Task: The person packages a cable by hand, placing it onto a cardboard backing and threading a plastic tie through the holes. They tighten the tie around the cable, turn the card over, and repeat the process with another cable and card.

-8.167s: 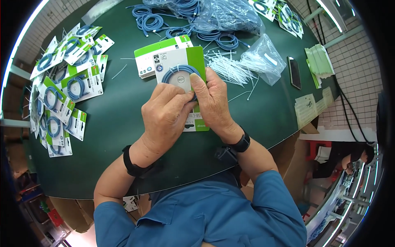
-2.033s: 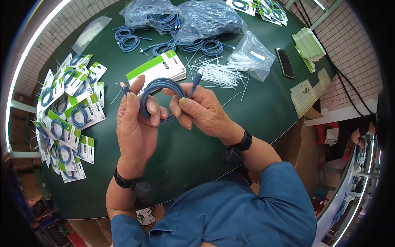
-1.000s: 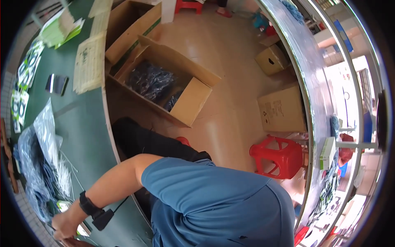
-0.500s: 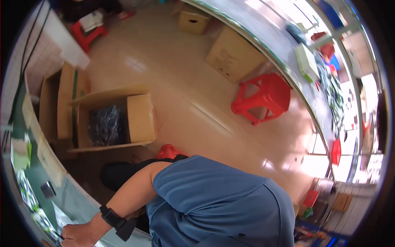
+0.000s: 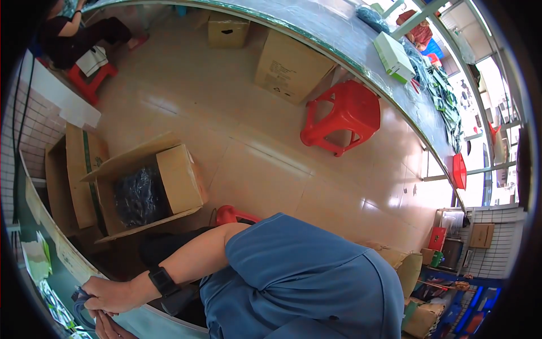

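My right hand, with a dark band and square watch at its wrist, is closed over the workbench at the lower left. A dark grey, looped strap-like piece sticks out from its fingers; its exact kind is unclear. Just below, my left hand shows only in part at the lower edge. Its fingers are pressed together against the same piece, right beside my right hand. The green-grey bench lies under both hands. Green-and-white packaged pieces lie on the bench beyond them.
An open carton with dark plastic-wrapped contents stands on the floor beside the bench, another carton behind it. A red stool and a closed carton stand by the long table. Another person sits at the upper left.
My right hand has moved up and inward from the bench's far lower-left part. My left hand and the grey strap-like piece have come into view. The whole view has shifted slightly.
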Tool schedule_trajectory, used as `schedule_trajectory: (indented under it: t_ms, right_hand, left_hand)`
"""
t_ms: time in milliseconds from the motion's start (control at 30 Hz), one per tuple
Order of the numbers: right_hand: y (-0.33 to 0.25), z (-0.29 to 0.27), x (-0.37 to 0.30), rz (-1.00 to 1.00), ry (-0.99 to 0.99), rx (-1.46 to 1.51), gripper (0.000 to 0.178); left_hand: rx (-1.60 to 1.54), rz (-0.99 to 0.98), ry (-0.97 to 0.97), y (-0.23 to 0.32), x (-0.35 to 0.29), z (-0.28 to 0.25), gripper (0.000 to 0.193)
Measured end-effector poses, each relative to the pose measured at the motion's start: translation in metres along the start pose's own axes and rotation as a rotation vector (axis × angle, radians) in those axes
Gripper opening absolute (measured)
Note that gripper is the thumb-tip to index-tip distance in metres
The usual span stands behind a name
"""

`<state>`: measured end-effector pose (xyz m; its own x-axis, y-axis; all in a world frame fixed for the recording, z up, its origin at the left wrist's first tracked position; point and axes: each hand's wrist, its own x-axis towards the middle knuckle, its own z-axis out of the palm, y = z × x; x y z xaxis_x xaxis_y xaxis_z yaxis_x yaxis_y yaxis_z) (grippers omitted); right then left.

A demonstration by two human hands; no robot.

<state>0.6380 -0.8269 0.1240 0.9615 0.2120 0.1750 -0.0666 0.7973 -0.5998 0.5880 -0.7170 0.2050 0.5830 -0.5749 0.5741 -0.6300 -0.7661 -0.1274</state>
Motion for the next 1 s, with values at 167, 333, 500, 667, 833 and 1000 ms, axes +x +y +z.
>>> schedule_trajectory:
  t_ms: [167, 333, 500, 667, 833, 1000]
  right_hand:
    - [0.002, -0.006, 0.002, 0.003, -0.017, -0.029, 0.023]
    - [0.019, -0.001, 0.008, -0.047, -0.014, -0.117, 0.023]
    - [0.012, 0.013, 0.014, -0.216, 0.084, -0.121, 0.022]
    - [0.019, 0.045, -0.017, -0.219, -0.057, -0.173, 0.029]
    - [0.031, 0.067, -0.052, -0.364, -0.119, -0.12, 0.029]
    - [0.013, 0.07, -0.102, -0.212, -0.126, -0.162, 0.035]
  left_hand:
    - [-0.03, 0.033, -0.015, -0.011, -0.006, 0.008, 0.012]
    - [-0.001, -0.043, 0.067, -0.014, -0.026, 0.007, 0.021]
    - [-0.51, -0.67, 0.219, -0.004, -0.072, -0.002, 0.043]
    - [-1.228, -1.037, 0.152, 0.009, -0.044, -0.03, 0.055]
    - [-1.49, -0.917, 0.31, -0.005, -0.087, -0.041, 0.059]
    - [-1.81, -0.92, 0.357, 0.0, -0.114, -0.05, 0.057]
